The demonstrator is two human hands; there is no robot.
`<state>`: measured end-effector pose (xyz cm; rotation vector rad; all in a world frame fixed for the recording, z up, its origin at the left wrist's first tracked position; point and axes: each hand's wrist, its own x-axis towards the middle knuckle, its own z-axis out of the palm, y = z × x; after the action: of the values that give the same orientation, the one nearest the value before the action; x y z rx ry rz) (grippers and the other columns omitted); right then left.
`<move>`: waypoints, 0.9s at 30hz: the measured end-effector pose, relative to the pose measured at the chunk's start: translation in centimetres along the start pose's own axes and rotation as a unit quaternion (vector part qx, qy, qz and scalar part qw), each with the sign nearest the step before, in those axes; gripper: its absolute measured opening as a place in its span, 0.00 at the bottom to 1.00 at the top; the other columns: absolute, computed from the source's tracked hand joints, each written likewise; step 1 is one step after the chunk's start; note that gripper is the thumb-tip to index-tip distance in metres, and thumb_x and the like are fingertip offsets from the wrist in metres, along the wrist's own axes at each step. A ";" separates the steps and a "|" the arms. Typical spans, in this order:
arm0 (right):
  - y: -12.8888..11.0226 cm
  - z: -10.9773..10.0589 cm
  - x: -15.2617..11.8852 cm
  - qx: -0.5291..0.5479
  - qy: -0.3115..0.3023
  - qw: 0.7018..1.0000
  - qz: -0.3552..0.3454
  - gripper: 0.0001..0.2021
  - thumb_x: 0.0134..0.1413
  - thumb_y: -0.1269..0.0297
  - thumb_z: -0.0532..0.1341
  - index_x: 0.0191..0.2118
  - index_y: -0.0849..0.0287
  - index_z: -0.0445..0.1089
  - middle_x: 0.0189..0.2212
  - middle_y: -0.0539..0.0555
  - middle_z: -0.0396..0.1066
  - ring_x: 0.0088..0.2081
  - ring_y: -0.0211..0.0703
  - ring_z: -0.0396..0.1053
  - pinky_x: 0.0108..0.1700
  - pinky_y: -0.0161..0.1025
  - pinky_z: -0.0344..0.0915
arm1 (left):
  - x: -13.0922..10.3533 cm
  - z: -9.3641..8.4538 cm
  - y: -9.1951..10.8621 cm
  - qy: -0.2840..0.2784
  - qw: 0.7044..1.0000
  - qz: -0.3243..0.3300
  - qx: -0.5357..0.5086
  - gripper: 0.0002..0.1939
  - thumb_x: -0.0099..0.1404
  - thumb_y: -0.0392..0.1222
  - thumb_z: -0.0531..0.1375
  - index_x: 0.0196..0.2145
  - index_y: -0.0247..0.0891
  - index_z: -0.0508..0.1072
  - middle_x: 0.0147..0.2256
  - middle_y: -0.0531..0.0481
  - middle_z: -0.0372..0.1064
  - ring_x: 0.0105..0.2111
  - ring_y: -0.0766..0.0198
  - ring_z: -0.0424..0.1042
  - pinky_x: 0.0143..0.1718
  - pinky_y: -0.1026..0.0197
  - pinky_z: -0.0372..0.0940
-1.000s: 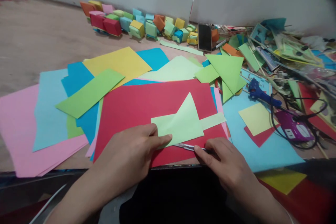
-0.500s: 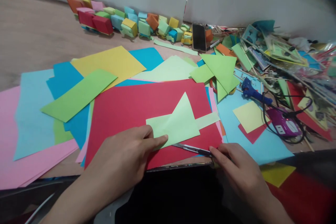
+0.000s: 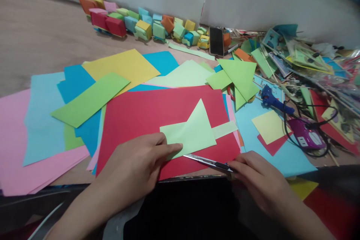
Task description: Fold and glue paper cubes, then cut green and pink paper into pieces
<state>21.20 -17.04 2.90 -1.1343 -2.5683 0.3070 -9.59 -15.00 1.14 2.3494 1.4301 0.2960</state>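
Observation:
A folded piece of pale green paper (image 3: 194,135) lies on a red sheet (image 3: 157,110), with a triangular flap pointing up and a narrow strip (image 3: 225,130) sticking out to its right. My left hand (image 3: 143,159) holds the folded paper down at its lower left, index finger stretched along it and the other fingers curled under. In my right hand (image 3: 257,170) is a box cutter (image 3: 209,162), gripped by its back end between thumb and fingers. Its blade points left, and the tip lies at the paper's lower edge near my left index finger.
Coloured sheets, among them a light green strip (image 3: 91,99) and a yellow sheet (image 3: 123,68), spread to the left. Folded paper boxes (image 3: 116,26) line the wall beside a phone (image 3: 216,41). To the right are a blue glue gun (image 3: 275,100), a purple power block (image 3: 306,133) and piled scraps.
The box cutter's back end and my right hand have shifted slightly right and down. My left hand still presses the pale green paper. The whole view has moved a little.

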 end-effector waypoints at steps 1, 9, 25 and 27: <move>0.2 0.1 0.1 0.006 0.006 1.000 -0.005 0.11 0.65 0.76 0.52 0.46 0.60 0.69 0.35 0.57 0.71 0.35 0.41 0.68 0.33 0.35 0.67 | 0.0 0.1 -0.1 0.000 1.000 -0.002 -0.007 0.25 0.69 0.37 0.44 0.48 0.50 0.78 0.28 0.48 0.69 0.25 0.61 0.70 0.23 0.63 0.55; 0.6 0.0 0.3 -0.004 0.040 0.999 0.015 0.09 0.65 0.75 0.52 0.45 0.61 0.68 0.36 0.58 0.70 0.37 0.41 0.70 0.37 0.35 0.70 | -0.5 0.9 -0.9 0.072 0.996 -0.015 -0.041 0.21 0.70 0.40 0.47 0.51 0.47 0.75 0.38 0.47 0.76 0.34 0.59 0.76 0.28 0.62 0.65; 2.2 1.1 4.3 0.049 -0.063 0.997 -0.018 0.13 0.66 0.73 0.50 0.44 0.61 0.72 0.34 0.57 0.69 0.34 0.42 0.65 0.33 0.37 0.63 | -0.2 0.9 -0.7 0.089 0.995 -0.027 -0.043 0.20 0.67 0.40 0.50 0.50 0.43 0.77 0.39 0.45 0.80 0.35 0.57 0.79 0.30 0.60 0.71; 2.5 1.8 4.6 0.058 -0.064 0.996 -0.019 0.14 0.67 0.70 0.50 0.47 0.57 0.73 0.33 0.55 0.69 0.34 0.42 0.64 0.34 0.38 0.61 | -0.2 0.9 -0.6 0.090 0.995 -0.023 -0.032 0.20 0.67 0.39 0.49 0.50 0.43 0.77 0.38 0.44 0.79 0.34 0.57 0.79 0.28 0.60 0.70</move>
<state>19.32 -12.13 1.37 -1.0542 -2.6398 0.5274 -9.85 -15.08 0.09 2.2835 1.5284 0.5459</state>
